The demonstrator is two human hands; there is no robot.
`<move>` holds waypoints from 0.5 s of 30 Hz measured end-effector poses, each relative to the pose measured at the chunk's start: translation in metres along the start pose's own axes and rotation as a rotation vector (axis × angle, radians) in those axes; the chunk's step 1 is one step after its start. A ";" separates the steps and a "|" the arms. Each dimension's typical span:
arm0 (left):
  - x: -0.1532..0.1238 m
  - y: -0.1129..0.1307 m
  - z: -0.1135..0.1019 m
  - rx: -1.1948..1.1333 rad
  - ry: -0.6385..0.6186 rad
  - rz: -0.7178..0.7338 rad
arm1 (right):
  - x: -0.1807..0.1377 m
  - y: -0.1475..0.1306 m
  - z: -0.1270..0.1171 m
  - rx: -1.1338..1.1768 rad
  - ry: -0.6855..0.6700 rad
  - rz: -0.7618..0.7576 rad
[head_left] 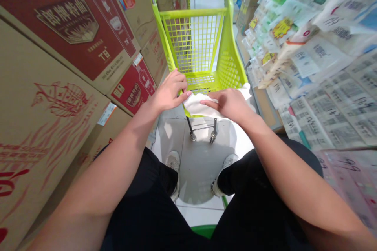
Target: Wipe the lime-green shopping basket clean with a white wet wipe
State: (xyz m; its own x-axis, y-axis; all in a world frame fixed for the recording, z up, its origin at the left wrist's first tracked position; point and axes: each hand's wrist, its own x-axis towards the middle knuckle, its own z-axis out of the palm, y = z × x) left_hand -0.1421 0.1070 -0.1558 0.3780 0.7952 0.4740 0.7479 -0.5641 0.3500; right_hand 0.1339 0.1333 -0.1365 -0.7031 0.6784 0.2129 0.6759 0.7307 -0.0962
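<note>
A white cloth or tissue (196, 106), crumpled and soft, lies along the near rim of a lime-green shopping cart (239, 57). My right hand (231, 104) is closed on this cloth, thumb and fingers bent over it, with one end sticking out to the right. At the cart's near left corner, my left hand (173, 90) curls its fingers over the rim. The left thumb touches the cloth's left end. Whatever lies under my left palm is hidden. Below, the cart's small wheels (212, 137) stand on the floor.
Stacked cardboard boxes (67, 27) with red printing wall off the left side. Packaged goods (318, 47) in white and green wrappers fill the right, some with handwritten numbers. My knees and shoes (173, 162) flank the tiled floor (196, 172). Part of a green seat (204, 230) shows beneath me.
</note>
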 end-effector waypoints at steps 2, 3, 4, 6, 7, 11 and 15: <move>0.000 -0.001 0.001 0.011 0.036 0.010 | -0.004 0.018 0.001 0.019 0.045 -0.037; 0.000 -0.001 0.003 0.017 0.052 0.010 | -0.005 0.023 0.002 0.023 0.070 -0.060; 0.001 0.000 0.005 0.023 0.064 0.008 | -0.005 0.026 0.003 0.024 0.088 -0.079; 0.003 0.003 0.012 0.030 0.071 0.005 | -0.004 0.024 0.007 0.039 0.105 -0.094; 0.004 0.006 0.016 0.031 0.070 0.010 | -0.002 0.020 0.009 0.050 0.106 -0.096; 0.006 0.015 0.027 0.027 0.069 0.039 | 0.006 -0.012 0.013 0.034 0.035 -0.096; 0.005 0.016 0.021 0.010 0.058 0.058 | 0.009 -0.027 0.010 0.032 -0.013 -0.116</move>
State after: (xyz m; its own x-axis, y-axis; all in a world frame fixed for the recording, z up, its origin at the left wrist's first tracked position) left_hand -0.1166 0.1066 -0.1643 0.3885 0.7471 0.5393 0.7315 -0.6060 0.3125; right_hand 0.1068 0.1202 -0.1420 -0.7792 0.5898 0.2121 0.5825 0.8064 -0.1026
